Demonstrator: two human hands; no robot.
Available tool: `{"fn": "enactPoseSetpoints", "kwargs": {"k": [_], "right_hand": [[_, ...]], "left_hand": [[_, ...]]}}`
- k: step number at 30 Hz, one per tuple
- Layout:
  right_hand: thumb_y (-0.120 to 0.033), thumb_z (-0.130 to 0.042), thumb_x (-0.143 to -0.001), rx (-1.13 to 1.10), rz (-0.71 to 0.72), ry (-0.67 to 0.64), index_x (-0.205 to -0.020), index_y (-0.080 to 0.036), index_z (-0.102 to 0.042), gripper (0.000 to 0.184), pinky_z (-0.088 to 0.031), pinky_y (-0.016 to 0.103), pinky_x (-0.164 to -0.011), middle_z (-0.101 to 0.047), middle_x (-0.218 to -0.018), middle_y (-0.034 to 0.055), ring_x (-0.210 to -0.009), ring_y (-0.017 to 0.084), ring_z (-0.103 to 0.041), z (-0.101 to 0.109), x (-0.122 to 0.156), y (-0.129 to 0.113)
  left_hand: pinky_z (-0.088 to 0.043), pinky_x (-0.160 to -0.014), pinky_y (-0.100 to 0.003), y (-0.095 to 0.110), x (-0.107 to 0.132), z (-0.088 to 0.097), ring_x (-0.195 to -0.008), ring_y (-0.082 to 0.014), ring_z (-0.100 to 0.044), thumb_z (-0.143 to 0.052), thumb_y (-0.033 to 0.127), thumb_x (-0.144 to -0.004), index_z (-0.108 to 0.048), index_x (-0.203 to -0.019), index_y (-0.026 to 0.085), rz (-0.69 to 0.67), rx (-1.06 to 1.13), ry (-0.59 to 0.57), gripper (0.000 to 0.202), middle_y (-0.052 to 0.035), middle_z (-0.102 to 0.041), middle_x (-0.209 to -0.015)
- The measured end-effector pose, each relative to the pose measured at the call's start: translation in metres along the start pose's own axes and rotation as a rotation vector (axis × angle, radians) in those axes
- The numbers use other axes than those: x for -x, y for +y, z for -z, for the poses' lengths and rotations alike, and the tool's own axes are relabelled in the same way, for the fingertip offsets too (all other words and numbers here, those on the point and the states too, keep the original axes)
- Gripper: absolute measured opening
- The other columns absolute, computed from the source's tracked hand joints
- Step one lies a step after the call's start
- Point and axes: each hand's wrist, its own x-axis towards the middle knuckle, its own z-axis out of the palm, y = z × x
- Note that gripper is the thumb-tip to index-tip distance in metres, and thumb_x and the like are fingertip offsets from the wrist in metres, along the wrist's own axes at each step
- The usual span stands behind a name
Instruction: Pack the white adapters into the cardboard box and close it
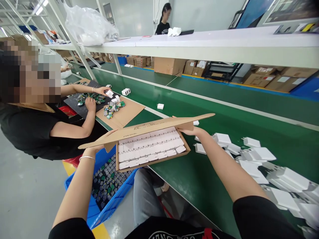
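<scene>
Box (152, 151) between left hand (99, 146), right hand (191, 131)

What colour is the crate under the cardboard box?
Blue; the crate shows best in the head view, below the cardboard box.

A black short-sleeved top with pale printed lettering, only partly readable, is worn. Grey trousers are seen below. A thin silver bangle (87, 158) is worn on the left wrist; both hands are bare.
</scene>
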Motion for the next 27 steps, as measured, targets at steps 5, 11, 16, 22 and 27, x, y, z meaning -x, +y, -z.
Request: {"fn": "enactPoseSetpoints", "kwargs": {"k": [5,11,16,22,27], "right_hand": [[-0.066,-0.065,-0.087,-0.106,0.000,0.172,-0.130,-0.026,-0.071,0.060,-0.043,0.061,-0.117,-0.067,-0.140,0.0128,-0.138,0.041,-0.056,0.007,0.021,-0.022],[-0.074,-0.033,-0.102,-0.215,0.101,0.269,-0.128,-0.031,-0.070,0.063,-0.044,0.050,-0.120,-0.060,-0.151,0.0029,-0.143,0.031,-0.052,-0.014,0.045,-0.049],[-0.077,-0.035,-0.100,-0.227,0.147,0.325,-0.106,-0.026,-0.072,0.063,-0.040,0.052,-0.122,-0.064,-0.143,0.0080,-0.140,0.033,-0.054,-0.039,0.063,-0.038],[-0.075,-0.040,-0.099,-0.192,0.150,0.367,-0.105,-0.027,-0.072,0.058,-0.033,0.044,-0.126,-0.065,-0.141,0.0082,-0.142,0.030,-0.053,-0.054,0.080,-0.024],[-0.072,-0.040,-0.100,-0.231,0.101,0.407,-0.099,-0.027,-0.072,0.055,-0.031,0.043,-0.127,-0.065,-0.140,0.0075,-0.140,0.027,-0.054,-0.067,0.082,-0.007]], "left_hand": [[-0.049,-0.112,-0.049,0.008,-0.005,-0.033,-0.133,-0.0377,-0.060,-0.069,0.055,-0.085,-0.076,-0.111,0.015,-0.099,0.168,0.105,0.048,-0.0205,-0.063,-0.144],[-0.038,-0.123,-0.050,0.004,0.017,-0.069,-0.142,-0.0335,-0.053,-0.047,0.062,-0.096,-0.071,-0.113,0.018,-0.299,0.296,0.269,0.053,-0.0158,-0.066,-0.138],[-0.028,-0.128,-0.050,-0.003,0.035,-0.083,-0.148,-0.0387,-0.044,-0.075,0.065,-0.070,-0.068,-0.110,0.021,-0.424,0.183,0.305,0.060,-0.0130,-0.066,-0.131],[-0.027,-0.128,-0.052,0.004,0.063,-0.093,-0.152,-0.0400,-0.038,-0.063,0.077,-0.071,-0.056,-0.124,0.023,-0.442,-0.021,0.257,0.076,-0.0164,-0.054,-0.146],[-0.031,-0.127,-0.055,-0.006,0.070,-0.100,-0.146,-0.0385,-0.045,-0.052,0.081,-0.069,-0.047,-0.131,0.023,-0.393,-0.166,0.314,0.085,-0.0183,-0.055,-0.136]]}}
